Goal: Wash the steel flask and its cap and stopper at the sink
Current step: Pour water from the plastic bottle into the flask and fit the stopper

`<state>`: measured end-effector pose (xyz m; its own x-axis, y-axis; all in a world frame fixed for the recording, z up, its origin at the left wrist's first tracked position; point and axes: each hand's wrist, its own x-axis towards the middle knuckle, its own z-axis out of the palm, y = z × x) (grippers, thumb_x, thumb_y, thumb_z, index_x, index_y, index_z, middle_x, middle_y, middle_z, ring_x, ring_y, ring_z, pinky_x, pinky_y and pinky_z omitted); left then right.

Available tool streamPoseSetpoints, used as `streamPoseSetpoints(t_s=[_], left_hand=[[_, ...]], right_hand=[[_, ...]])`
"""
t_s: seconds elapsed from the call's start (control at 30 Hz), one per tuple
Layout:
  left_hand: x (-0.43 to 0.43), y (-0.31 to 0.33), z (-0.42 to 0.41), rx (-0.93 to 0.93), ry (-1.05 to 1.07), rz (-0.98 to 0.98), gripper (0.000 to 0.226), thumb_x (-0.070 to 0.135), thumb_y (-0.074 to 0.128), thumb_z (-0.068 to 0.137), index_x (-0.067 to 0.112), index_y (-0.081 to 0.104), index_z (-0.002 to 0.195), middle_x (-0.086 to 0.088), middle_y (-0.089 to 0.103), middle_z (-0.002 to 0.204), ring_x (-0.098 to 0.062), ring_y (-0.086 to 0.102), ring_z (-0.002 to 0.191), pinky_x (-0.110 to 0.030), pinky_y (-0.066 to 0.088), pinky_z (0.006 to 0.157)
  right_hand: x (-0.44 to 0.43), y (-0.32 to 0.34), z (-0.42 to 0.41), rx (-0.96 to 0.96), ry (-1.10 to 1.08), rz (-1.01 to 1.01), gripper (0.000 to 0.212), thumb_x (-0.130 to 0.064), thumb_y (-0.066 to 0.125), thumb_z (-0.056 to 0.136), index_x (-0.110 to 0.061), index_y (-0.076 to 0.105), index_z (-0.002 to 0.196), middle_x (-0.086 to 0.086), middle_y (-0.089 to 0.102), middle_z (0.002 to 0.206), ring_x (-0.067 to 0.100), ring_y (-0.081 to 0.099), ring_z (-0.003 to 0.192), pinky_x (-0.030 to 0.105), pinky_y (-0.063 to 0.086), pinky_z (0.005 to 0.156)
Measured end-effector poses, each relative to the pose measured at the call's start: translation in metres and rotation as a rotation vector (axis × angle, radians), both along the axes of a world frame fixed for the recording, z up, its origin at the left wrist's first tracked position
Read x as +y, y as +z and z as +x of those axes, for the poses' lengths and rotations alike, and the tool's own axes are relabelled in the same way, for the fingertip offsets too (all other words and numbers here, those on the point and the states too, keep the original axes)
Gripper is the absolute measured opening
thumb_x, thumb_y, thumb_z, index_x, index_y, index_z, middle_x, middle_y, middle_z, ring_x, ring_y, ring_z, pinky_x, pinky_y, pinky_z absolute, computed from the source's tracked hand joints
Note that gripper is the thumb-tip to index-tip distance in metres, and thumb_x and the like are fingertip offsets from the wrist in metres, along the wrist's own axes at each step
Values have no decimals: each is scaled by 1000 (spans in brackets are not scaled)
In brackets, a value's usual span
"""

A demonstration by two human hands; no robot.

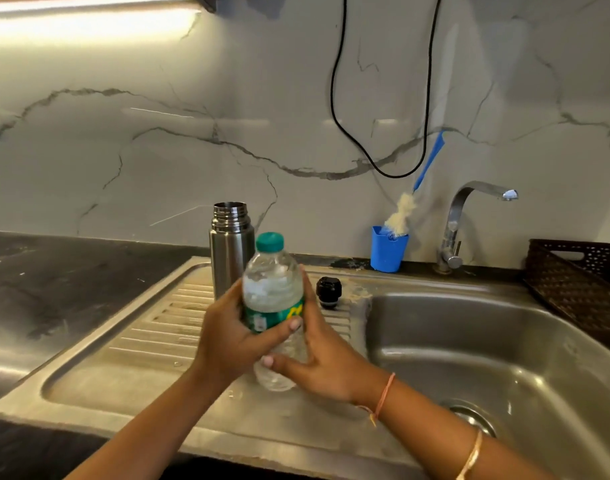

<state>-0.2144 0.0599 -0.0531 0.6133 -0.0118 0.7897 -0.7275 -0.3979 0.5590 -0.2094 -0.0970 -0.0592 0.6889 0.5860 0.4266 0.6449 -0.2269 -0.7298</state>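
Observation:
The steel flask stands upright and uncapped on the sink's ribbed draining board, partly behind a bottle. Its black stopper sits on the board to the right of it, near the basin edge. A clear plastic water bottle with a green cap and green label is held upright above the board. My left hand wraps its left side and my right hand grips its right side and lower part. The flask's cap is not visible.
The steel basin with its drain lies to the right, under a steel tap. A blue cup holding a blue-handled bottle brush stands behind the sink. A dark woven basket sits far right. Black cables hang on the marble wall.

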Motion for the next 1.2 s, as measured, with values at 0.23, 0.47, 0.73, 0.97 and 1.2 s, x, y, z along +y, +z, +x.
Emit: streamPoseSetpoints(t_s=[0.23,0.47,0.73,0.97,1.2], left_hand=[[-56,6,25,164,-171,-28,57,79,62,60,39,57,100,19,69,96,-1,65,92,-19,53,78],[-98,68,43,435,-410,51,45,36,45,95,26,36,138,16,61,119,1,59,108,-22,49,94],[-116,76,61,563,-479,-83,24,8,52,94,13,60,116,0,71,105,-10,65,103,-22,52,89],[-138,70,66,585,-314,-467,28,11,76,76,14,65,101,0,71,89,-5,67,76,-16,53,63],[-139,64,67,628,-499,-273,32,7,48,96,19,56,125,4,61,122,-12,55,118,-25,46,97]], right_hand=[[-52,-2,10,290,-17,326,89,3,70,78,-32,18,142,-5,54,131,5,57,116,21,50,87],[-83,-15,26,357,-188,376,70,-14,80,62,-30,46,122,-11,69,108,10,65,103,24,53,82],[-90,-20,32,194,-532,297,58,-18,82,71,-40,43,108,-14,64,103,0,64,93,12,50,76],[-94,-21,35,32,-758,123,67,-39,77,73,-31,40,128,-12,63,107,6,61,97,20,50,83],[-96,-25,37,96,-777,169,61,-40,79,70,-41,37,114,-14,64,102,6,63,94,33,54,87]])
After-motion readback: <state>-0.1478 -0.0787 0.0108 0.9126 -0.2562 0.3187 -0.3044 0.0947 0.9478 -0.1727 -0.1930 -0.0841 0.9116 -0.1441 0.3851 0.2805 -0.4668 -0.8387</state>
